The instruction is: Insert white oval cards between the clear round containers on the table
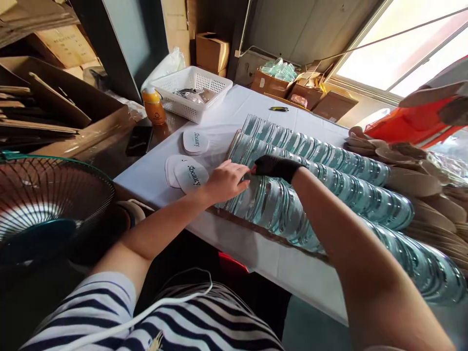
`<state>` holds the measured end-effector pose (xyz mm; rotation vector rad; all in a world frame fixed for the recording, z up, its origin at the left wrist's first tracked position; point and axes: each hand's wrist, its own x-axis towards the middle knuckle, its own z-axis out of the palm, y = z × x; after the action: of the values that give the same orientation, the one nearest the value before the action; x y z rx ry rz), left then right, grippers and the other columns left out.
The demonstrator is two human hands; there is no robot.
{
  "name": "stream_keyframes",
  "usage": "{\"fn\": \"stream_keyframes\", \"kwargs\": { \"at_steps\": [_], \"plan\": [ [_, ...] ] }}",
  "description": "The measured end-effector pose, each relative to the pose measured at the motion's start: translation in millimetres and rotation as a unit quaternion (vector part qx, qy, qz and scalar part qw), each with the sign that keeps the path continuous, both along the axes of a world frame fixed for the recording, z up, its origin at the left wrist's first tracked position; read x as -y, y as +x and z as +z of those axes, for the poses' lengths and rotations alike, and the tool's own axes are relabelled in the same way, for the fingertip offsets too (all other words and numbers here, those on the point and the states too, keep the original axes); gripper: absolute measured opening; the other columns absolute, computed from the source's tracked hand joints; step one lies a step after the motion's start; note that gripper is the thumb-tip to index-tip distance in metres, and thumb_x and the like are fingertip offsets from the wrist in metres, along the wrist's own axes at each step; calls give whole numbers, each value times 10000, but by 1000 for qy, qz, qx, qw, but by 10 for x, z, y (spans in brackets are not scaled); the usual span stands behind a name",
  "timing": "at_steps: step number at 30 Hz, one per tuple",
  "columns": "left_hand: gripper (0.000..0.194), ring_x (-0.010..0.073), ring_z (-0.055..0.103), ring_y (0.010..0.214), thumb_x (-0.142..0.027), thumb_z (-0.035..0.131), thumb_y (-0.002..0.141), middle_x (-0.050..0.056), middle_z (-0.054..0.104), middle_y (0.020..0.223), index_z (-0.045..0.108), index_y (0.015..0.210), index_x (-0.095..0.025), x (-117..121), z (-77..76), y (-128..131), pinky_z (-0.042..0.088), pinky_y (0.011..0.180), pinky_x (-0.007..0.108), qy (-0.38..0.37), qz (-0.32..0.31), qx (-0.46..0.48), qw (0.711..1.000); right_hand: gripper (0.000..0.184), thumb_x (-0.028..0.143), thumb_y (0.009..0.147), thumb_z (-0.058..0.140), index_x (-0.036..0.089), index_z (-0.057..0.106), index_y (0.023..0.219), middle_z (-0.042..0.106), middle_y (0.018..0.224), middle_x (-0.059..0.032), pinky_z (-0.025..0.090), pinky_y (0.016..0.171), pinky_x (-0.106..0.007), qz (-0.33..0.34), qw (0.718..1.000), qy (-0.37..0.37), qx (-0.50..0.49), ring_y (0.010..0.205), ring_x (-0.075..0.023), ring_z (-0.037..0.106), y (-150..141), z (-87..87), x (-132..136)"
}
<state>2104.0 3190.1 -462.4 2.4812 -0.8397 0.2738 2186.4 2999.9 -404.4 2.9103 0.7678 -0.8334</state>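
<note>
My left hand is bare and reaches over the left end of the nearest row of glass pieces. Its fingers point right, with the thumb apart from them. Close beside its fingertips is my right hand, in a black glove, its fingers bent down at the glass. What those fingers grip is hidden. The round, clear glass pieces stand on edge, packed face to face in several long rows, including a middle row and a far row. White rounded cards printed with dark lettering lie left of my left hand.
Another card stack sits farther back. A white basket of small packets, an orange bottle and a phone are at the back left. A fan stands left. Brown cardboard pieces are heaped right; a cutter lies behind.
</note>
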Motion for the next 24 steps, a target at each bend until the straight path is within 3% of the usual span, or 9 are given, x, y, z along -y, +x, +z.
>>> {"fn": "stream_keyframes", "kwargs": {
  "at_steps": [3, 5, 8, 11, 15, 18, 19, 21, 24],
  "plan": [
    [282, 250, 670, 1080, -290, 535, 957, 90, 722, 1158, 643, 1176, -148, 28, -21, 12, 388, 1147, 495, 17, 10, 9, 1000, 274, 199, 856, 558, 104, 749, 1026, 727, 819, -57, 430, 613, -221, 21, 996, -28, -76, 630, -117, 574, 252, -43, -172],
    [256, 249, 671, 1068, -274, 536, 956, 90, 724, 1135, 640, 1156, -153, 23, -22, 29, 404, 1129, 482, 28, 8, 13, 999, 285, 217, 825, 580, 104, 758, 1017, 736, 870, -84, 437, 641, -244, 70, 995, -70, -33, 681, -146, 616, 223, 24, -252],
    [251, 250, 666, 1080, -272, 527, 958, 94, 717, 1150, 633, 1158, -163, 18, -20, 43, 415, 1109, 469, 35, 13, 16, 999, 315, 306, 807, 606, 126, 766, 1010, 747, 960, -120, 428, 682, -274, 101, 985, -94, 99, 841, -225, 679, -74, 194, -236],
    [255, 240, 653, 1112, -281, 508, 965, 86, 703, 1202, 629, 1163, -176, 28, -25, 47, 406, 1116, 460, 31, 15, 3, 999, 332, 364, 872, 534, 181, 753, 1042, 753, 984, -100, 398, 656, -276, 20, 984, -45, 169, 900, -247, 699, -664, 189, -178],
    [257, 243, 634, 1132, -289, 508, 962, 85, 697, 1220, 635, 1152, -170, 30, -22, 50, 374, 1138, 449, 28, 13, -7, 999, 377, 336, 975, 393, 222, 736, 1082, 758, 971, -93, 403, 649, -300, -49, 984, -1, 170, 866, -248, 711, -1648, -317, -302],
    [264, 249, 626, 1141, -283, 510, 964, 96, 693, 1226, 640, 1162, -166, 33, 26, 18, 365, 1140, 455, 35, 18, -8, 999, 386, 273, 995, 367, 229, 729, 1121, 758, 1018, -104, 435, 687, -305, -72, 987, 10, 141, 896, -244, 709, -2119, -691, -388],
    [272, 256, 607, 1188, -273, 507, 966, 100, 682, 1258, 640, 1179, -169, 45, 54, -7, 340, 1159, 471, 36, 21, -2, 999, 387, 284, 1001, 366, 240, 730, 1127, 759, 1017, -101, 438, 684, -303, -88, 987, 9, 137, 889, -243, 708, -2168, -726, -360],
    [320, 273, 519, 1330, -271, 504, 972, 105, 630, 1367, 622, 1253, -173, 96, 115, -78, 260, 1209, 506, 37, 14, 21, 999, 407, 347, 1020, 351, 257, 734, 1123, 762, 984, -92, 435, 669, -287, -123, 979, 17, 162, 853, -229, 704, -2077, -626, -198],
    [449, 277, 395, 1452, -352, 525, 977, 96, 534, 1494, 549, 1393, -184, 227, 164, -190, 196, 1239, 519, 49, -29, 38, 998, 422, 385, 1019, 363, 219, 738, 1117, 754, 1010, -110, 423, 676, -251, -157, 958, 8, 241, 848, -201, 690, -1530, -228, 187]
  ]
}}
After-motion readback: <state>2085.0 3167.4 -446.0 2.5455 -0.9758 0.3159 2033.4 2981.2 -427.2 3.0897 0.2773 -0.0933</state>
